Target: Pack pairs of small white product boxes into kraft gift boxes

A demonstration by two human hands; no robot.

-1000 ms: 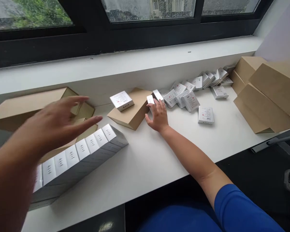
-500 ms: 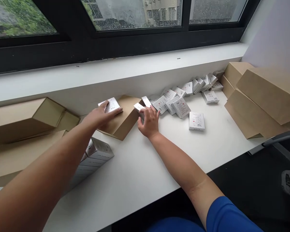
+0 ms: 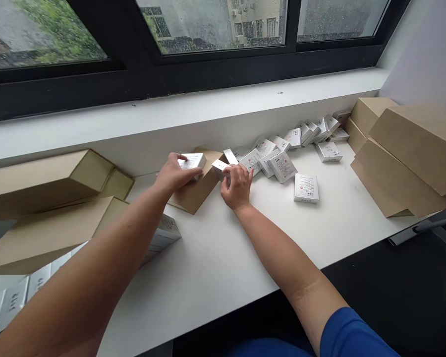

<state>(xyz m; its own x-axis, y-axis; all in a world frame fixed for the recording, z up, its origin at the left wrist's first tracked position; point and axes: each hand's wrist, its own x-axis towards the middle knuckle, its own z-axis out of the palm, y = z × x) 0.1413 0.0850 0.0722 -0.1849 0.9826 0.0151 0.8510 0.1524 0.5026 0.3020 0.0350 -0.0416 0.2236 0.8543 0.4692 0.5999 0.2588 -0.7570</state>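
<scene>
Silver boxes (image 3: 13, 297) stand in a row at the far left, partly hidden behind my left forearm (image 3: 122, 238); two brown cartons (image 3: 40, 181) lie just beyond them; my left hand (image 3: 175, 173), in the air above that row a second ago, now has thumb and fingers closed across the flat box (image 3: 194, 159) over the middle carton (image 3: 202, 191); that box sits further right than half a second ago, though I cannot tell whether it is lifted clear; my right hand (image 3: 238, 186) stays at the carton's right end, fingers curled around a pale-ended box (image 3: 218, 165), with another box (image 3: 230, 156) just behind; so both hands now have a box, at one carton; further right come a loose heap (image 3: 273, 153), a lone box (image 3: 306, 188) nearer me, and more cartons (image 3: 405, 168).
</scene>
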